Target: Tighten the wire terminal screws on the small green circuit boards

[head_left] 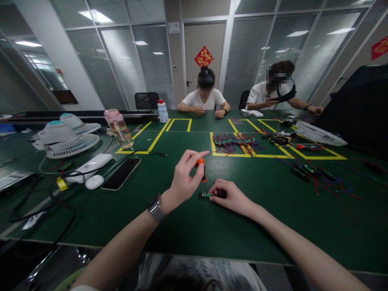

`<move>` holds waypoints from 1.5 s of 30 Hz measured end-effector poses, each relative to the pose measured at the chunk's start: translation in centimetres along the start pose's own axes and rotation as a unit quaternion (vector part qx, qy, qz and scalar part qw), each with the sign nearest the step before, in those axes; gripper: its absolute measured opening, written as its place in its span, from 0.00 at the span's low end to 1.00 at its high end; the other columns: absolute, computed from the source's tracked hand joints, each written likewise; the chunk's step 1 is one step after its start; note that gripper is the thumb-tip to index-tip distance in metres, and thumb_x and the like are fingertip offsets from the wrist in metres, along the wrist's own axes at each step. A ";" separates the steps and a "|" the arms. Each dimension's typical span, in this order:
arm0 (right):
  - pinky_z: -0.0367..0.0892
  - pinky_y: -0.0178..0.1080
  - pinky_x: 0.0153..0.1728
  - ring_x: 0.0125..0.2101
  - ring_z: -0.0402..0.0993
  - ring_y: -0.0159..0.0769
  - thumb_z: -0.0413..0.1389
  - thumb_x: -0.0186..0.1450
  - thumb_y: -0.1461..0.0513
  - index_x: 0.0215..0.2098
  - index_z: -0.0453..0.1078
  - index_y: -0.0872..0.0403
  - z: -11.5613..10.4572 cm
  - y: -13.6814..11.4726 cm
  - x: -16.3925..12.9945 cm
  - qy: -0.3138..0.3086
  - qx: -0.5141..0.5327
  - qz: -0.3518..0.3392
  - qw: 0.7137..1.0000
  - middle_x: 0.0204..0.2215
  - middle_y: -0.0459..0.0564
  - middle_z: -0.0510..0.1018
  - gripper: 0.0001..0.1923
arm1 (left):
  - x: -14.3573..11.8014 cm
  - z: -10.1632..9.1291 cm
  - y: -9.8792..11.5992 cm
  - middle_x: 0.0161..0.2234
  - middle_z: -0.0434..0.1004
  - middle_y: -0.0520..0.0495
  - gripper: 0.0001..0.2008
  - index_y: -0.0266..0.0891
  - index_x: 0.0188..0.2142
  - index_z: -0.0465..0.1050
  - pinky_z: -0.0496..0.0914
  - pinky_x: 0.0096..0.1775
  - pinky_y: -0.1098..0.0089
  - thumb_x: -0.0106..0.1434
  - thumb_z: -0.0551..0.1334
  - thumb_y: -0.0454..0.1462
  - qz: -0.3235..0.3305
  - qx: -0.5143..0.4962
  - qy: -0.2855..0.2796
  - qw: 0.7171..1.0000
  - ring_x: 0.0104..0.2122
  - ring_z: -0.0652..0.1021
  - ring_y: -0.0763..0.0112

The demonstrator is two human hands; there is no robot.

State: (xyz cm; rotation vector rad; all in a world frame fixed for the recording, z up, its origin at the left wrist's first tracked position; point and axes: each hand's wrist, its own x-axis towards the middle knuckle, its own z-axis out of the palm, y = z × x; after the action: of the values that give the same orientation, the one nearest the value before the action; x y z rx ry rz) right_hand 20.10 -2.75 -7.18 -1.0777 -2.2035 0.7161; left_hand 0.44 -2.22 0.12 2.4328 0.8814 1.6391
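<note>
green table (188,226) | left hand (184,178) grips screwdriver (202,167) | right hand (232,196) pins circuit board (205,195)

There is a single view, from a camera worn on the person's head, so no second view shares any part of the scene. It looks forward and down across a green table (273,226) from the near edge, which runs along the bottom of the picture. The left hand (183,180) and right hand (232,197) sit close below the lens, just inside that near edge at the centre. The far edge, where two other people sit facing the camera, lies well away. The wide lens bends the side edges and takes in the glass walls behind.
</note>
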 end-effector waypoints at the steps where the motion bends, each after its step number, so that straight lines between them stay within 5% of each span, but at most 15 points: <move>1: 0.63 0.34 0.30 0.29 0.68 0.33 0.60 0.60 0.64 0.33 0.75 0.55 0.0 0.0 0.0 0.000 -0.001 0.000 1.000 0.28 0.46 0.71 0.03 | 0.0 0.0 0.0 0.36 0.67 0.47 0.13 0.38 0.49 0.71 0.69 0.38 0.69 0.67 0.55 0.33 0.003 0.001 0.005 1.000 0.36 0.71 0.71; 45: 0.62 0.33 0.30 0.29 0.69 0.32 0.61 0.60 0.65 0.33 0.76 0.55 0.0 -0.1 0.0 -0.004 0.003 0.003 1.000 0.29 0.46 0.71 0.03 | -0.2 0.2 -0.1 0.37 0.68 0.46 0.14 0.37 0.51 0.71 0.69 0.39 0.70 0.68 0.55 0.34 0.022 -0.004 0.011 1.000 0.37 0.71 0.71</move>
State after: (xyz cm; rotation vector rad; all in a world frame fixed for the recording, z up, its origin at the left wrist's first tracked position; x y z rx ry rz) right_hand 20.05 -2.76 -7.12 -1.0798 -2.2056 0.7303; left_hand 0.49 -2.17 -0.14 2.4516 0.8283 1.6839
